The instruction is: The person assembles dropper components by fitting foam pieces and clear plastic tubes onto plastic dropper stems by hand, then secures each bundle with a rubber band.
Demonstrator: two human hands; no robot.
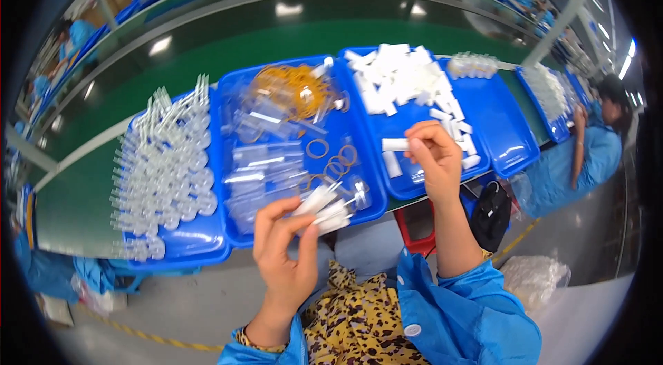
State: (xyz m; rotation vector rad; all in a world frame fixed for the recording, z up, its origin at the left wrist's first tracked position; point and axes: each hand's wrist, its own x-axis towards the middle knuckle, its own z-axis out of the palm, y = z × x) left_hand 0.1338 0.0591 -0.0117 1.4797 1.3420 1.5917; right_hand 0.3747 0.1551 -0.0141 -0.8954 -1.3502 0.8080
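Note:
My left hand point(284, 254) is closed on several small white sticks point(330, 213), fanned out over the front edge of a blue tray point(376, 207). These have white bodies and thin pale stems. Between the thumb and fingers of my right hand point(438, 158) is a short white cylinder point(394, 145), lying level. Beneath it is another blue tray point(409, 192) with a heap of loose white cylinders point(394, 78) at its far side. The tray near my left hand carries tan rubber bands point(293, 89) and stacked clear plastic tubes point(266, 165).
On the left, a blue tray point(190, 244) bears many clear plastic parts point(166, 165) with round ends. Another blue tray point(510, 140) stands right, with small clear pieces point(474, 65) at its far end. Beyond runs a green conveyor point(228, 33). A co-worker point(587, 151) sits far right.

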